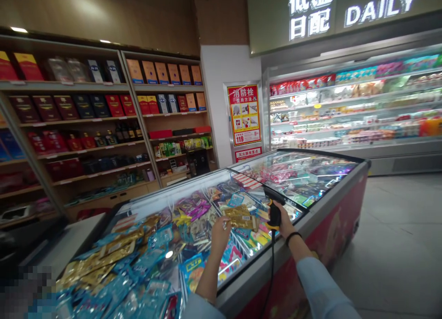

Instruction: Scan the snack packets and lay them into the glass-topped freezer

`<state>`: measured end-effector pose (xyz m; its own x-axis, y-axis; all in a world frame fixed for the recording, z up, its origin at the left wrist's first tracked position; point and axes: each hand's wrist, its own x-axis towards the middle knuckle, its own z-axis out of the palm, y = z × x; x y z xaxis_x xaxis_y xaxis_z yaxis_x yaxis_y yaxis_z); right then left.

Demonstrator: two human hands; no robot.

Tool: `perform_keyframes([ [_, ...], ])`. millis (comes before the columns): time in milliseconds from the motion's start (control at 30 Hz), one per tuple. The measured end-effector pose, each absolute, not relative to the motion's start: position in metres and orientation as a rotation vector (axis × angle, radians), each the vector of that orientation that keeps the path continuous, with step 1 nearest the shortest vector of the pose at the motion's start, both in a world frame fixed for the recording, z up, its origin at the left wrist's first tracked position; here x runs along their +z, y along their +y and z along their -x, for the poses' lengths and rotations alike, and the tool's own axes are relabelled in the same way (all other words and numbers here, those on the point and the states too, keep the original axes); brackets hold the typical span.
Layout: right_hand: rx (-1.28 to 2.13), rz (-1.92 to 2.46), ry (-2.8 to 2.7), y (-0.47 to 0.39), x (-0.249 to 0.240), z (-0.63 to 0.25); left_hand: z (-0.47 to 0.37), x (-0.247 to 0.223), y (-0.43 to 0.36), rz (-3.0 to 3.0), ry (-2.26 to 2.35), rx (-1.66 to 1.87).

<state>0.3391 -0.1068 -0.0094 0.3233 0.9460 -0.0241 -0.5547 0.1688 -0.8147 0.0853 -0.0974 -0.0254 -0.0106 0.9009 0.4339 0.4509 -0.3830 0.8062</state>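
My left hand is closed on the left end of a shiny gold packet, whose white label faces up. Close by on the right, my right hand grips a black and yellow barcode scanner by its handle. The scanner's head is level with the packet and a little apart from it, and a cable hangs down from the handle. Both hands are above the glass top of a chest freezer. To the left, gold packets and blue packets lie heaped on the glass.
Shelves of boxed goods line the wall at left. A lit refrigerated display stands at the back right, beside a red fire hydrant sign. Grey floor runs along the freezer's right side. A pale counter is at the left.
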Motion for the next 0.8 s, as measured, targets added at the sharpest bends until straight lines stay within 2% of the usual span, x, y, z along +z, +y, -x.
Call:
perform_keyframes([
  [533,1.2,0.821,-0.499,-0.109,-0.006,-0.338,-0.088,-0.023,-0.102,-1.858,1.464,1.277],
  [800,1.186,0.885,-0.567,-0.113,-0.007,-0.34,-0.083,-0.011,-0.109,-1.615,1.423,1.338],
])
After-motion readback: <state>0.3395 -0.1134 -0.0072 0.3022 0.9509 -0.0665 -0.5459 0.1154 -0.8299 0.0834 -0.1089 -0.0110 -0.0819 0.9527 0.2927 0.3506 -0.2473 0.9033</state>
